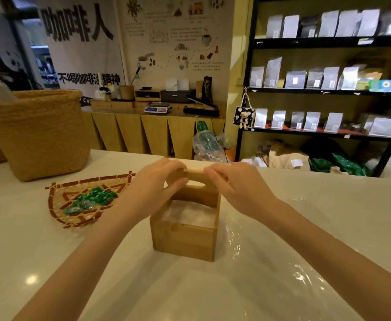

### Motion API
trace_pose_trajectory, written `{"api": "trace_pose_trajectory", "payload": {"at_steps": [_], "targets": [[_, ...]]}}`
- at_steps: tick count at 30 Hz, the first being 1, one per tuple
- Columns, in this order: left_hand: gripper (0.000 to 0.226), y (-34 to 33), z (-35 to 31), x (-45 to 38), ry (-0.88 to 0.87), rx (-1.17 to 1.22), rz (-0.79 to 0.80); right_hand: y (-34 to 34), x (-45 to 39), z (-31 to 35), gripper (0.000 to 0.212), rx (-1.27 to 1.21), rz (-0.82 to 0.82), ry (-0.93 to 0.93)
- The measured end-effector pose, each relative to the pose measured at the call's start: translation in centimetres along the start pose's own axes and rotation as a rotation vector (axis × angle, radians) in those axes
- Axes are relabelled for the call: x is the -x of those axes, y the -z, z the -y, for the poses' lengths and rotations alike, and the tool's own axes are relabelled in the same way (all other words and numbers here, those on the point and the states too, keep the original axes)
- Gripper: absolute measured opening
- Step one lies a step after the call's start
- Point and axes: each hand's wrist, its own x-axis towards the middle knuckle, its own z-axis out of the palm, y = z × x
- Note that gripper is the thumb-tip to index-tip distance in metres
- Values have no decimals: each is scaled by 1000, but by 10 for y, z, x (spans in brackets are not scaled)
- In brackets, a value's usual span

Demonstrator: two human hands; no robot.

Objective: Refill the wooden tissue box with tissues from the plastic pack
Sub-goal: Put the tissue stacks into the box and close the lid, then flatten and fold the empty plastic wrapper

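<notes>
both hands, left (154, 181) and right (236, 185), grip the lid (195, 179) over the box (185, 237), which stands mid-table (51, 262). tissues (188, 213) sit inside (white, crumpled). clear wrap (270, 258) lies just right of it.

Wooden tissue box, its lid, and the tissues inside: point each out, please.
wooden tissue box (183, 237): head view, front wall.
lid (195, 170): head view, top edge between the hands.
tissues (189, 215): head view, white stack inside the box.
</notes>
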Motion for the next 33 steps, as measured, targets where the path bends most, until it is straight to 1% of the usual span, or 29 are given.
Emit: {"api": "trace_pose_trajectory", "payload": {"at_steps": [3,5,6,8,9,12,14,15,17,18,19,20,21,23,24,26,29,32,33], "targets": [[36,-1,0,37,10,118,68,-8,29,10,35,140,124,13],[37,-9,5,54,9,122,97,-17,42,12,37,221,186,23],[38,-15,9,61,19,108,122,-23,48,13,40,276,192,38],[41,-24,14,70,17,108,157,-33,56,11,48,393,142,54],[45,-28,15,73,-2,118,155,-37,58,10,49,410,121,36],[75,-36,22,79,-6,126,130,-43,63,11,44,412,121,-5],[82,-38,19,82,24,98,86,-46,67,13,43,408,130,4],[80,-38,12,83,21,52,47,-43,67,15,44,364,159,1],[63,-38,-8,86,-33,-33,-61,-33,69,13,43,210,217,-88],[52,-39,-20,88,-65,-20,-105,-28,72,9,42,148,221,-130],[43,-43,-33,90,-102,25,-141,-21,77,4,41,107,185,-169],[38,-48,-47,91,-134,95,-126,-12,84,-2,39,78,134,-208],[37,-51,-61,93,-142,174,-51,-3,91,-10,37,62,90,-256],[35,-62,-85,95,-103,287,196,14,111,-30,32,52,31,-380],[35,-71,-92,95,-105,262,302,22,123,-40,30,52,15,-445],[39,-88,-107,93,-139,111,458,36,147,-57,27,104,21,-586],[45,-108,-118,90,-115,11,540,47,182,-77,31,246,87,-774],[53,-122,-121,81,-77,-19,618,52,207,-98,37,450,162,-913],[56,-125,-122,77,-67,-38,632,52,213,-103,40,487,184,-985]]}}
